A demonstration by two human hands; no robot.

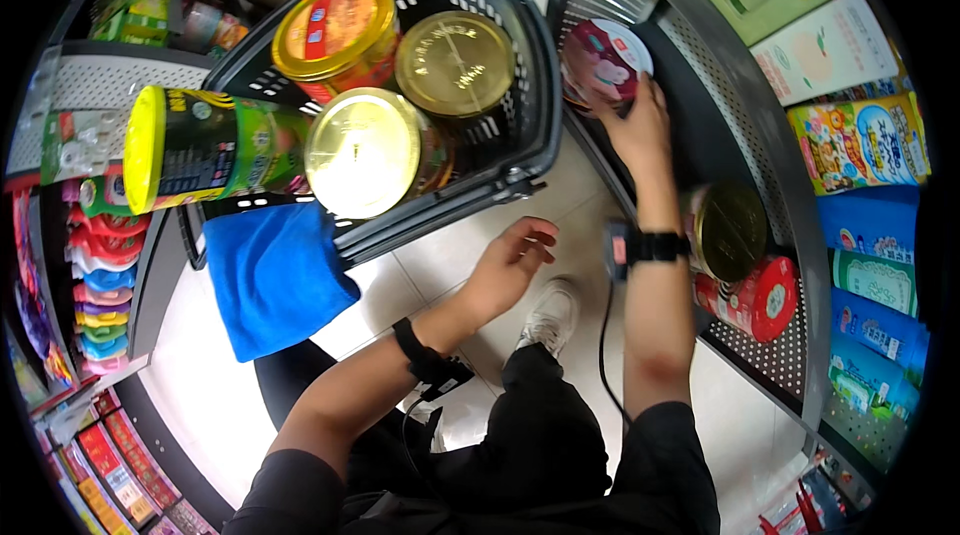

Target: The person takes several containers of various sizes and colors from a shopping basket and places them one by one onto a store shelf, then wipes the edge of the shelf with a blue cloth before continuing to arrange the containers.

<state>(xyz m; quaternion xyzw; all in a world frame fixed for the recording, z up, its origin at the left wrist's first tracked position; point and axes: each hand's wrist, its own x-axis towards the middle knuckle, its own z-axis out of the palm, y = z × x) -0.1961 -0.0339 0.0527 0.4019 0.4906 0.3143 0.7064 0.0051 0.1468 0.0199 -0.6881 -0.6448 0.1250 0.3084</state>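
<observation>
At the upper right, my right hand (641, 133) is around the near side of a dark red printed tub (600, 62) with a pale rim. The tub is on a dark metal shelf (679, 66), and the hand hides part of its side. My left hand (506, 268) hangs over the floor between basket and shelf, empty, its fingers loosely curled. Nearest to it is a dark plastic basket (546, 122). Inside stand a gold-lidded red tub (337, 32) and two gold-topped canisters (455, 63) (364, 152). A green and black canister with a yellow lid (202, 148) lies on its side there.
A blue cloth (274, 272) hangs over the basket's near edge. Further along the shelf are a gold-topped can (727, 231) and a red-lidded canister (754, 298). Packaged goods (862, 145) line the right side. Colourful hanging items (109, 272) are at left. Cables run from both wrist straps.
</observation>
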